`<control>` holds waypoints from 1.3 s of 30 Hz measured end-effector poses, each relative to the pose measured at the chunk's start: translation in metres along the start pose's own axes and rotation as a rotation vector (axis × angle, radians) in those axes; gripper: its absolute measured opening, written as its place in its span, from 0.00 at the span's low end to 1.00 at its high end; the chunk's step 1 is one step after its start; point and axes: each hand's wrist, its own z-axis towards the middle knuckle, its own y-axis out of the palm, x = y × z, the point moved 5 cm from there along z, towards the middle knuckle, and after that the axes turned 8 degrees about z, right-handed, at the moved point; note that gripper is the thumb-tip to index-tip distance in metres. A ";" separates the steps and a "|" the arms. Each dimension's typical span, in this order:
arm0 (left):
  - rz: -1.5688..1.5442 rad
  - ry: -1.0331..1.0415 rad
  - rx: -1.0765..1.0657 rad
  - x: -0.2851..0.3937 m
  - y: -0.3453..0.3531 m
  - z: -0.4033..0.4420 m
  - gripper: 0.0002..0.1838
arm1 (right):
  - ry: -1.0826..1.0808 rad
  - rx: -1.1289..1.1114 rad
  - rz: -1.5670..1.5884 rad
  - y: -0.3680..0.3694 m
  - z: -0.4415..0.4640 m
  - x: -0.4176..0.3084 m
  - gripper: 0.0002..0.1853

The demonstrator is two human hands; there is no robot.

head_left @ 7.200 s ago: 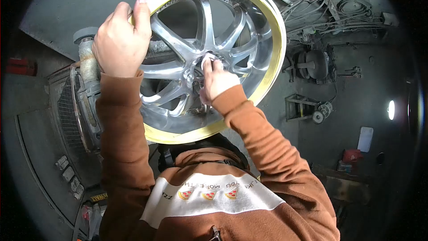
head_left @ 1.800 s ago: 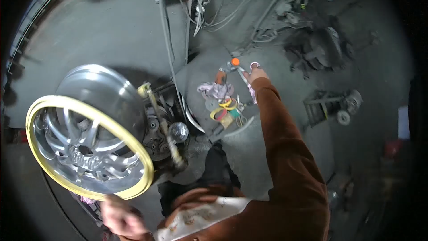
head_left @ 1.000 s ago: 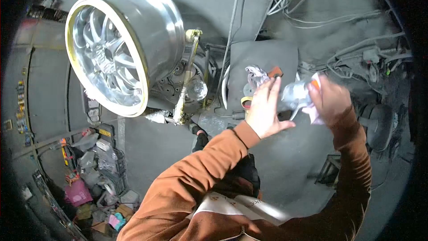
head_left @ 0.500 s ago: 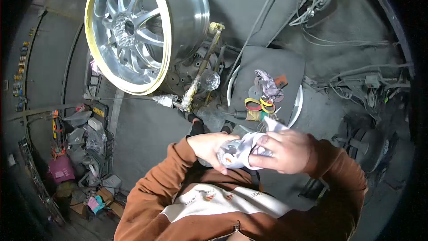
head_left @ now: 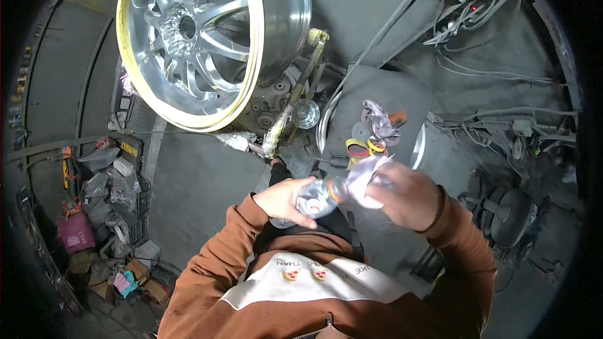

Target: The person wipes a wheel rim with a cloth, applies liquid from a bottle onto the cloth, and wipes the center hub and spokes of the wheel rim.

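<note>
My left hand (head_left: 284,202) is wrapped round a clear bottle (head_left: 319,199) in front of my waist. The bottle is tilted, its orange-ringed neck pointing right toward the cloth. A pale lilac-white cloth (head_left: 364,181) is bunched in my right hand (head_left: 408,198), which is closed and smeared by motion. The cloth sits right at the bottle's mouth, and whether they touch I cannot tell.
A shiny multi-spoke wheel rim (head_left: 217,44) with a yellow-taped edge stands upper left on a stand. Beyond my hands, a dark seat (head_left: 358,88) bears tape rolls (head_left: 358,148) and a crumpled rag (head_left: 380,118). Cables (head_left: 465,22) run upper right; a cluttered crate (head_left: 135,213) is left.
My right hand and the cloth have moved off the bottle's body, up and right to its mouth, uncovering the neck. My left hand has shifted slightly left with the bottle.
</note>
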 end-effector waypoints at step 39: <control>-1.063 -0.465 0.536 -0.088 0.015 0.050 0.15 | 0.634 0.602 0.384 0.084 -0.056 0.069 0.27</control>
